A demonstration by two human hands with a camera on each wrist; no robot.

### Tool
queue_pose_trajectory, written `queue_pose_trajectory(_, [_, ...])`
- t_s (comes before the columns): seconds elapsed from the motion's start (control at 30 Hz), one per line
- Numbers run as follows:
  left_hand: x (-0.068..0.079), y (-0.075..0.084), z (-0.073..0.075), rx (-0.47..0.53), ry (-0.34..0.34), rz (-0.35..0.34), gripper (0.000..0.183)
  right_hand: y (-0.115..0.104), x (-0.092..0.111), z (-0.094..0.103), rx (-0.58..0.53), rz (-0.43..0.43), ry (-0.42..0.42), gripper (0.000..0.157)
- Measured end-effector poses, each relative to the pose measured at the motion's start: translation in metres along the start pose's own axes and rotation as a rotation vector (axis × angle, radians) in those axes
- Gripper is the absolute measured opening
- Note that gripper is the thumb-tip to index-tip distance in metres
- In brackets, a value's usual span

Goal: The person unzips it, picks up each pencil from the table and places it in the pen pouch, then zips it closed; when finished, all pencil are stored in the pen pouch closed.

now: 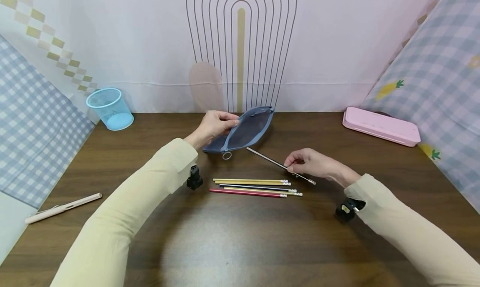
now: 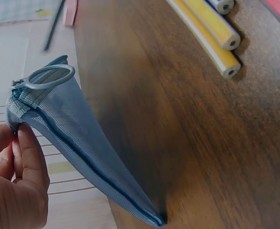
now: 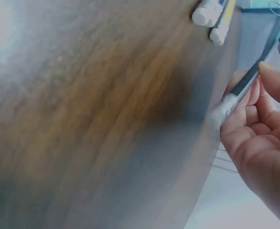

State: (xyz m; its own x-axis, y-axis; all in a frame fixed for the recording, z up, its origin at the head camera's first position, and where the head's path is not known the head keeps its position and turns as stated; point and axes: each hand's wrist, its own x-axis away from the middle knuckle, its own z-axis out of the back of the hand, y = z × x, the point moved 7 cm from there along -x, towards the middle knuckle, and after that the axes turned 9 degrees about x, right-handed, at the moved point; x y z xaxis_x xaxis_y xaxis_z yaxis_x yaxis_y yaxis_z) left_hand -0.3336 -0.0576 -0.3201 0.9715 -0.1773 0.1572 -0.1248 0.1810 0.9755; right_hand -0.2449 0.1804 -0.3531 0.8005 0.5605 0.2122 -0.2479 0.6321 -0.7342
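Observation:
With thumb and fingers, my left hand (image 1: 214, 126) pinches the rim of a blue mesh zipper pouch (image 1: 255, 130), holding its mouth apart. In the left wrist view, a ring-shaped zipper pull hangs at one end of the pouch (image 2: 77, 119). My right hand (image 1: 315, 164) pinches a dark pencil (image 1: 268, 158) near its white eraser end (image 3: 223, 109). The pencil's far tip is beside the lower edge of the pouch mouth. Below the hands, a row of pencils lies on the table: yellow pencils (image 1: 247, 181), a dark one (image 1: 255, 188) and a red one (image 1: 243, 192).
A light-blue mesh cup (image 1: 116, 112) stands at the back left. To the back right lies a pink pencil case (image 1: 381, 126). A cream pen (image 1: 63, 208) rests near the left edge of the wooden table (image 1: 240, 241). Fabric hangs behind and at both sides.

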Motion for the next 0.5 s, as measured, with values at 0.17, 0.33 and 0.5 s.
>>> queue_pose_trajectory(0.17, [0.0,-0.005,-0.003,0.004,0.0,-0.001,0.025,0.009,-0.001,0.0,-0.332,-0.111,-0.01,0.025])
queue_pose_trajectory(0.33, [0.002,-0.009,-0.01,-0.006,-0.009,0.007,0.025,0.006,-0.011,-0.009,-0.687,-0.17,0.015,0.017])
queue_pose_trajectory(0.5, [0.007,-0.01,-0.016,0.004,-0.015,0.002,0.025,0.004,-0.025,-0.018,-0.856,-0.238,0.087,0.024])
